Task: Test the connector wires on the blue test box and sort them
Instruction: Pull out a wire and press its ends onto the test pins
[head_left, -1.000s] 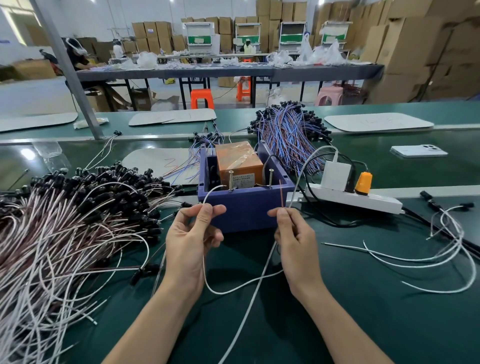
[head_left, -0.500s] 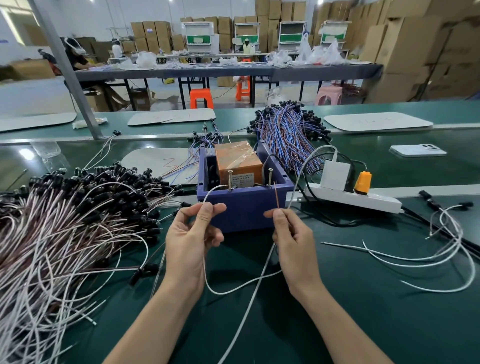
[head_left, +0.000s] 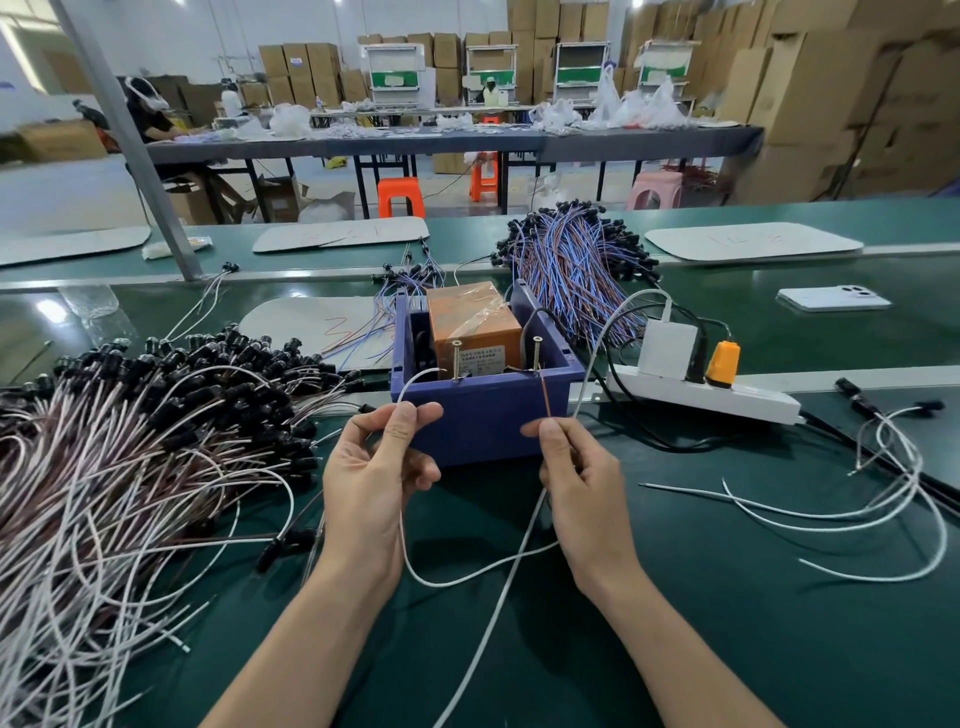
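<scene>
Blue test box (head_left: 483, 421) sits mid-bench on the green belt (head_left: 727, 597), with two screws upright on its near rim. The left hand (head_left: 374, 473) pinches the white lead (head_left: 413, 379) between thumb and forefinger, its tip curving to just beside the left screw (head_left: 456, 358). The right hand (head_left: 587, 483) pinches the brown lead (head_left: 545, 395), whose tip is at the right screw (head_left: 536, 353). A big wire pile (head_left: 130, 441) lies to the left.
</scene>
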